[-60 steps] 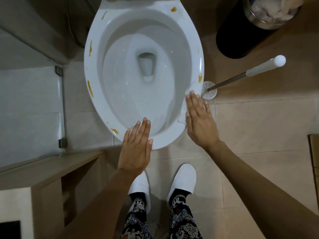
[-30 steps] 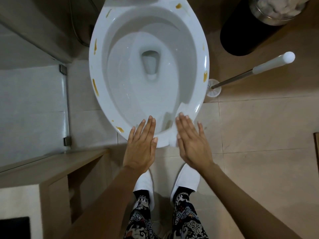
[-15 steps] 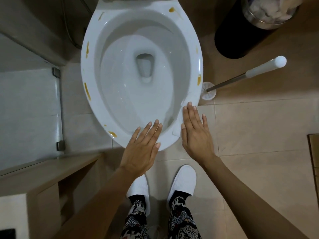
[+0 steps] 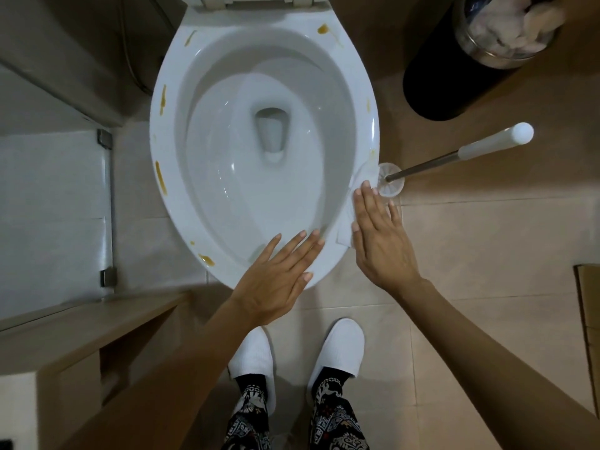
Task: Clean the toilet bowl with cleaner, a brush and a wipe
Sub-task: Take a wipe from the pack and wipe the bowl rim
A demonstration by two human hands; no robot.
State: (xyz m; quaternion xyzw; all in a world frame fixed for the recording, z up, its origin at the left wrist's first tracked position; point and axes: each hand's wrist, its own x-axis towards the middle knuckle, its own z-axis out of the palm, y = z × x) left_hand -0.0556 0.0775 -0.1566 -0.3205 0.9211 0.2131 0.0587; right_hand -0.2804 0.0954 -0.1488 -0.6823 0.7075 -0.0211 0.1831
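The white toilet bowl (image 4: 156, 141) fills the upper middle of the view, lid up, with yellow-brown stains (image 4: 160, 178) dotted around its rim. My right hand (image 4: 380, 241) lies flat with fingers straight, pressing a white wipe (image 4: 345, 222) against the right front of the rim. My left hand (image 4: 276, 274) rests flat and empty on the front of the rim. The toilet brush (image 4: 487, 144) stands in its clear holder (image 4: 391, 183) on the floor, just beyond my right fingertips. No cleaner bottle is in view.
A black bin (image 4: 454, 76) holding crumpled paper stands at the top right. A wooden shelf unit (image 4: 81, 326) is at the lower left, below a glass panel (image 4: 48, 206). Cardboard (image 4: 589, 303) pokes in at the right edge. My feet in white slippers stand on beige tiles.
My right hand slid the wipe down the right rim to the front, then back up the right side toward the brush holder. My left hand stayed on the front rim.
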